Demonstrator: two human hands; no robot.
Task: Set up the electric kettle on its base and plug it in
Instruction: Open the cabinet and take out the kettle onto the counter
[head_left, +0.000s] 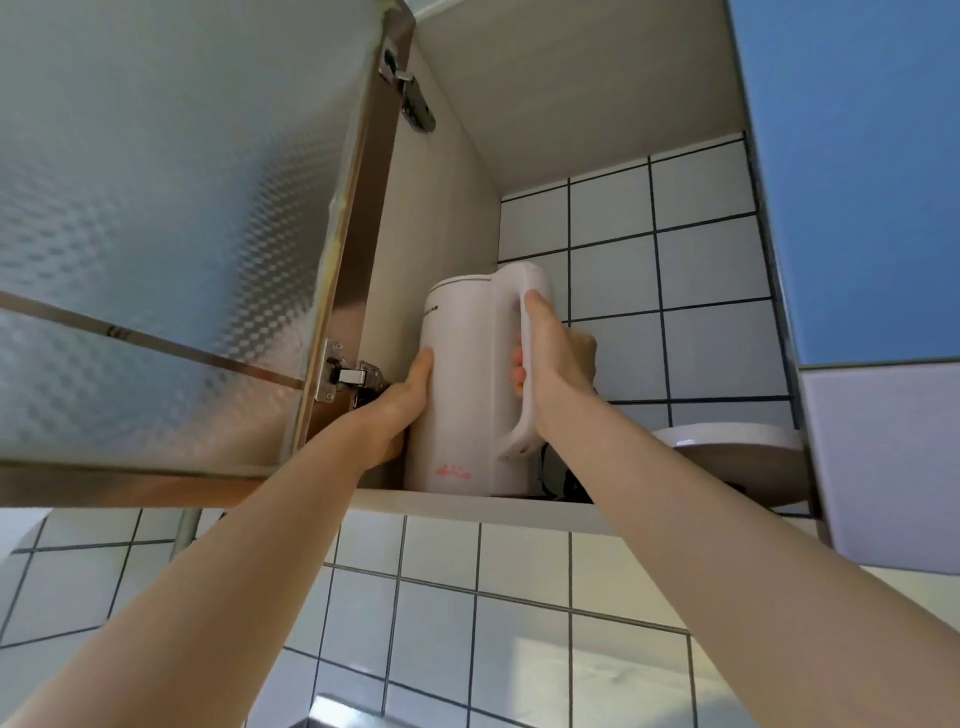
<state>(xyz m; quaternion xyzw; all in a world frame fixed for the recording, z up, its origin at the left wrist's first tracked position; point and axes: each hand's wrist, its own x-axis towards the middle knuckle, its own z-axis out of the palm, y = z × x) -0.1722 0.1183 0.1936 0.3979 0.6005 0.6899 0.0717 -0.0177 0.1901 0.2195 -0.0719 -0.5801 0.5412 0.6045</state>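
A white electric kettle (462, 395) with a small red mark near its bottom stands upright on the shelf of an open wall cupboard (467, 506), above my head. My right hand (558, 364) is wrapped around the kettle's white handle, fingers through the loop. My left hand (402, 410) presses flat against the kettle's left side. Something dark (563, 480), perhaps a cord or the base, lies just behind the kettle on the shelf; I cannot make out what it is.
The cupboard's frosted glass door (171, 234) hangs open on the left, with its hinges (345, 376) close to my left hand. A white bowl or dish (737, 452) sits on the shelf to the right. A blue cupboard door (857, 182) bounds the right side. White tiled wall lies behind and below.
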